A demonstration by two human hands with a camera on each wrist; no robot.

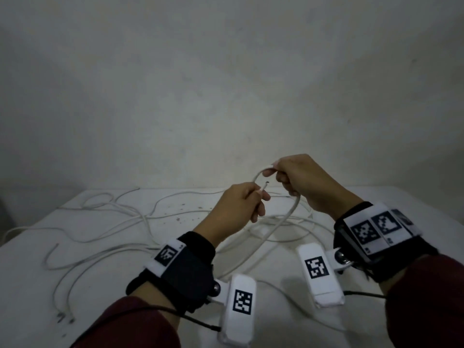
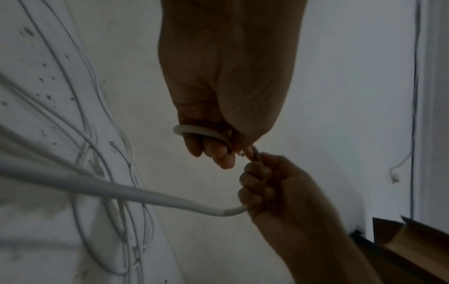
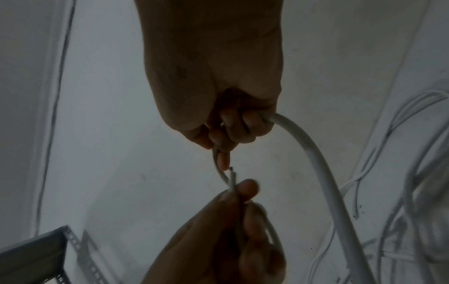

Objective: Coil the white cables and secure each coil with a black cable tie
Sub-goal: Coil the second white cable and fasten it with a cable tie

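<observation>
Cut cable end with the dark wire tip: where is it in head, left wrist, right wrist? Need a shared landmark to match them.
Head: cut cable end at centre, sticking up from the left hand, just left of the right hand.
Left wrist: mostly hidden; only a speck shows where the two hands meet, below centre.
Right wrist: at centre, rising from the left hand's thumb.
Shared landmark: the thick white cable leaving the right hand.

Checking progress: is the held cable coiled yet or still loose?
Barely begun: one small loop of white cable between left hand and right hand.

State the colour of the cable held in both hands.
White cable; clearest in the head view.
</observation>
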